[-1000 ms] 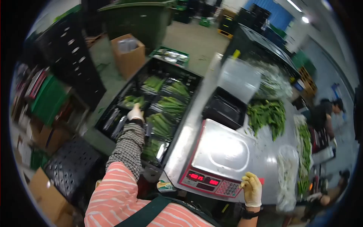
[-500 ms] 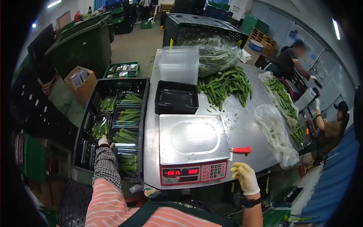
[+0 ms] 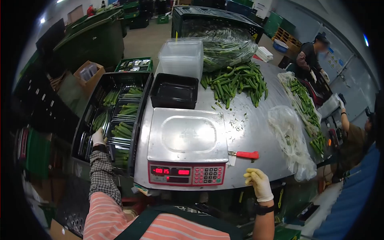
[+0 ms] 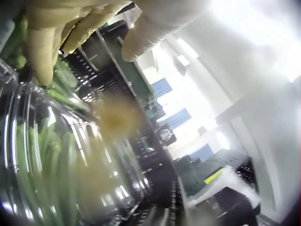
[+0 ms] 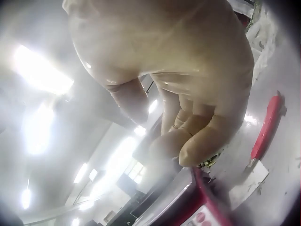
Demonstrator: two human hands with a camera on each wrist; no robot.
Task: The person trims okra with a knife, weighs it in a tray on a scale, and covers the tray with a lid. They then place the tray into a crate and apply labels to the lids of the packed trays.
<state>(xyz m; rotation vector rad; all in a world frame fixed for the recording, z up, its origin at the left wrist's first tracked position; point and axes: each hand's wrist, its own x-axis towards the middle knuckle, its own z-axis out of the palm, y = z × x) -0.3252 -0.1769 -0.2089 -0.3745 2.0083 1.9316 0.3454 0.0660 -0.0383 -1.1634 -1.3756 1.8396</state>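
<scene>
My gloved left hand (image 3: 98, 137) is inside the black crate (image 3: 74, 140), over a clear-topped pack of okra (image 3: 101, 121). In the left wrist view its fingers (image 4: 41, 56) reach down onto the packs with the thumb held apart; nothing shows gripped between them. More okra packs (image 3: 122, 130) lie in rows beside it. The gloved right hand (image 3: 260, 185) hovers off the table's front edge, its fingers loosely bent and holding nothing. Nearest to it are a red-handled knife (image 3: 247, 155) and the scale (image 3: 187, 136), whose display reads -0.015.
Behind the scale stand black trays (image 3: 174, 91) and stacked clear containers (image 3: 182, 56). Loose okra (image 3: 238, 84) is heaped on the metal table (image 3: 256, 124) near a large bagged bundle (image 3: 228, 46). A plastic bag (image 3: 291, 136) lies at right. Two people work beyond the table.
The head view has swung right and settled, bringing the scale and table more central. My left hand stays in the crate, drawn slightly toward its near end. The right hand keeps its loose pose.
</scene>
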